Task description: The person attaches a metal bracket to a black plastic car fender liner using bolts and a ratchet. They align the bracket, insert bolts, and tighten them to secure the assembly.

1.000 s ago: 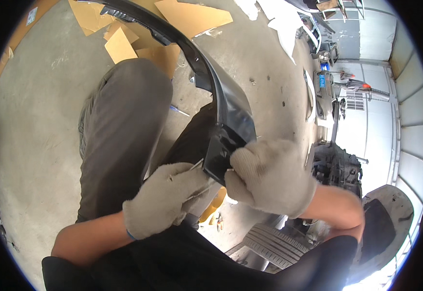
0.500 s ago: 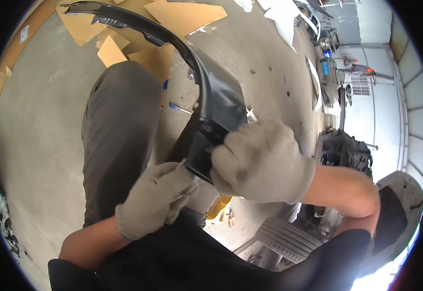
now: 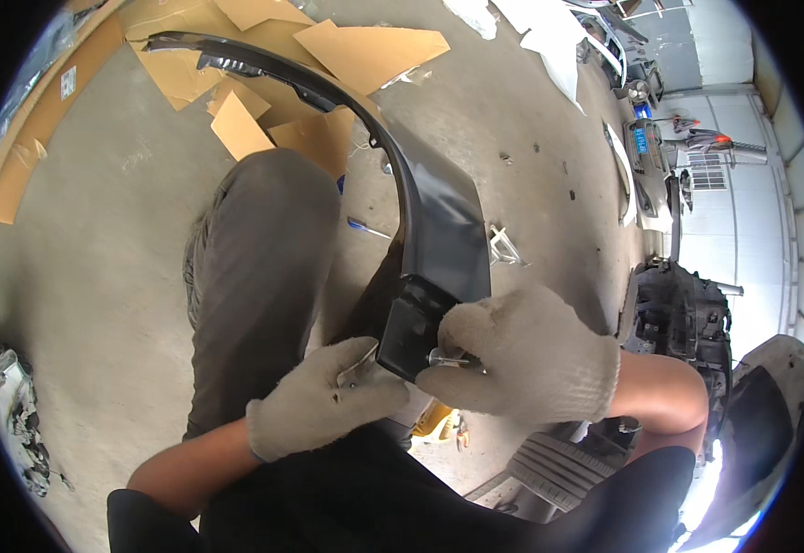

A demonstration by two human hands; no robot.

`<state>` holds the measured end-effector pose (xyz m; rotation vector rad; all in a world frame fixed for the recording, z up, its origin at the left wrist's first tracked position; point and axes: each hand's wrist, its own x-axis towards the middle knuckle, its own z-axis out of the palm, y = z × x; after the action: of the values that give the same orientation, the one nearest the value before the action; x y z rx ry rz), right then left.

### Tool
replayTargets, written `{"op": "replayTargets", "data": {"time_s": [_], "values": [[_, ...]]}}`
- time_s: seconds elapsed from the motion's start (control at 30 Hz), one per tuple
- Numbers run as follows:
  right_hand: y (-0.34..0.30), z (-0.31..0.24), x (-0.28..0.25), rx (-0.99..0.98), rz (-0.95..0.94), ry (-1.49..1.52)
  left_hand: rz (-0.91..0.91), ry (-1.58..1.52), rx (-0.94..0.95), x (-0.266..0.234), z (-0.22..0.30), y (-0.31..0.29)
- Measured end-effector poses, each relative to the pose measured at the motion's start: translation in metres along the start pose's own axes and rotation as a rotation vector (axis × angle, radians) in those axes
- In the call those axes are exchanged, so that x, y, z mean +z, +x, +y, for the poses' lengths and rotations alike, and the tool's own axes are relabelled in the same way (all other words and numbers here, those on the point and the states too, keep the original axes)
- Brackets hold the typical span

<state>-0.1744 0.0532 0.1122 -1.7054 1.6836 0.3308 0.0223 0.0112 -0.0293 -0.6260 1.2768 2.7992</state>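
A black car fender (image 3: 443, 217) with a long curved arch reaches from the cardboard at the far left to its near end between my hands. My right hand (image 3: 526, 355), in a light knit glove, is closed on a small shiny metal rod-like piece (image 3: 443, 358) against that near end; its exact kind I cannot make out. My left hand (image 3: 324, 401), gloved likewise, pinches a small flat silver metal bracket (image 3: 358, 371) just left of the fender's near corner. My fingers partly hide both metal pieces.
Torn cardboard (image 3: 374, 53) lies under the fender's far end. A blue pen (image 3: 365, 227) and a white frame-like piece (image 3: 505, 245) are on the floor. A tyre (image 3: 559, 470), dark car parts (image 3: 679, 309) and a yellow object (image 3: 434, 424) are nearby.
My right hand has shifted right and down and turned, uncovering the rod-like piece. My left hand's bracket now shows more plainly. The whole view has shifted slightly.
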Motion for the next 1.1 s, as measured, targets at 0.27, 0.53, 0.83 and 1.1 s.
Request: {"op": "replayTargets", "data": {"time_s": [0.27,0.53,0.83,1.1], "values": [[0.008,-0.008,0.018,-0.138,0.101,-0.33,0.258,0.657,0.219,0.011,-0.004,-0.003],[0.036,0.017,-0.002,-0.46,0.055,-0.362,0.258,0.944,0.161,0.006,0.004,0.006],[0.004,0.01,0.057,-0.249,0.518,-0.309,0.228,0.892,0.07,0.008,0.003,0.006],[0.036,0.021,0.007,-0.635,0.196,-0.385,0.261,0.92,0.117,0.0,0.016,0.01]]}}
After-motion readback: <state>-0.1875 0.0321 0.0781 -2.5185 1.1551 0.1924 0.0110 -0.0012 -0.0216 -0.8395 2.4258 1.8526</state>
